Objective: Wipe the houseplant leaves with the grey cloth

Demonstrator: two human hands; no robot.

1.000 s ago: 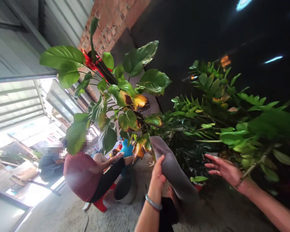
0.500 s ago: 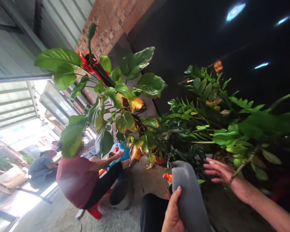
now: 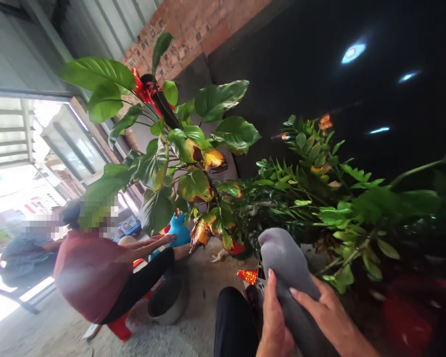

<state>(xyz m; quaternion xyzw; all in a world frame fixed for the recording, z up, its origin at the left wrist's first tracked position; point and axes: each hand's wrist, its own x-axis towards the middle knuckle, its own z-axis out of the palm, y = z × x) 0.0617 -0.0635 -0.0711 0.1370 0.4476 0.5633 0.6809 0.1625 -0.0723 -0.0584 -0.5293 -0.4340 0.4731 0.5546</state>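
A long, matt grey piece with a rounded, slightly lumpy top (image 3: 284, 253) stands tilted in front of me; its kind and its lower end I cannot make out. My left hand (image 3: 274, 317) grips it from the left side, thumb pointing up along it. Against its right side lies my right hand (image 3: 330, 310), thumb across the front and the other fingers hidden behind. Just left of the piece is a shiny orange-red patterned object (image 3: 247, 276). My dark-trousered knee (image 3: 230, 317) is below.
Leafy potted plants (image 3: 193, 183) spread in front, some leaves browned. At left a person in a red shirt (image 3: 92, 277) sits on a red stool (image 3: 119, 327), hands at a blue gourd-shaped object (image 3: 179, 230). A grey bucket (image 3: 169, 300) stands on the floor. Another person (image 3: 29, 263) sits farther left.
My right hand has come from the plants on the right onto the grey piece. Its top, flatter before, now looks rounded. The view has swung slightly, so the person at left appears farther left.
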